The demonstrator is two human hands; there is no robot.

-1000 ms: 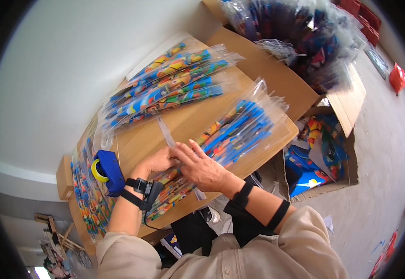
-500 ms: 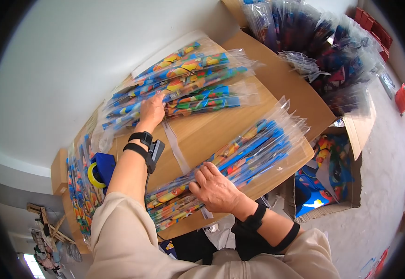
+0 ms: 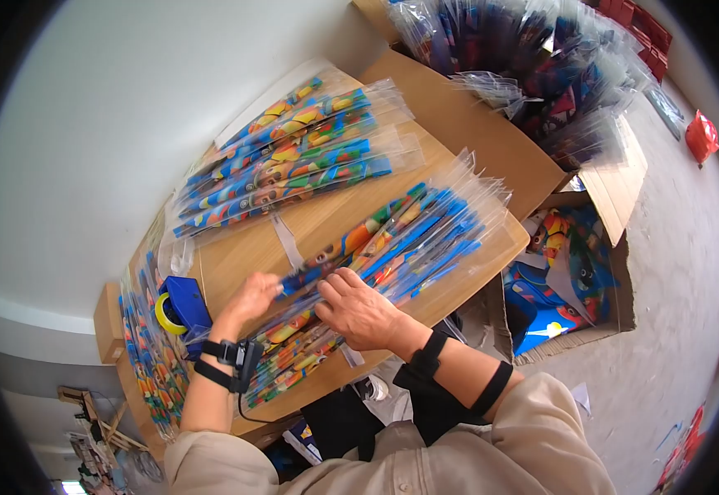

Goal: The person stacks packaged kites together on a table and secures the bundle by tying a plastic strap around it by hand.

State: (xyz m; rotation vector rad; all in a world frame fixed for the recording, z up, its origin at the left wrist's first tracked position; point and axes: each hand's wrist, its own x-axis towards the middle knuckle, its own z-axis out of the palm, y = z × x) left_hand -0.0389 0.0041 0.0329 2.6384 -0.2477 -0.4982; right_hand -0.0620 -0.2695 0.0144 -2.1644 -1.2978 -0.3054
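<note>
My left hand (image 3: 254, 297) is closed on the near end of a rolled colourful sheet in a clear sleeve (image 3: 359, 237). This roll lies along the upper side of a bundle of similar sleeved rolls (image 3: 413, 260). My right hand (image 3: 355, 309) rests on the bundle with its fingers curled; whether it grips anything is hidden. A white strip (image 3: 286, 241) runs under the bundle, and its other end shows at the table's near edge. Farther back, a second group of sleeved rolls (image 3: 285, 161) lies fanned out on the wooden table (image 3: 231, 268).
A blue tape dispenser (image 3: 184, 305) with yellow tape stands at the left, beside more sleeved rolls (image 3: 151, 355). An open carton (image 3: 624, 289) of colourful sheets is at the right. Many wrapped rolls (image 3: 541, 66) stand at the back right. A red bag (image 3: 700, 138) lies on the floor.
My left hand has come back from the far group to the near bundle, bringing one sleeved roll. My right hand has stayed at the near bundle. The camera view has shifted.
</note>
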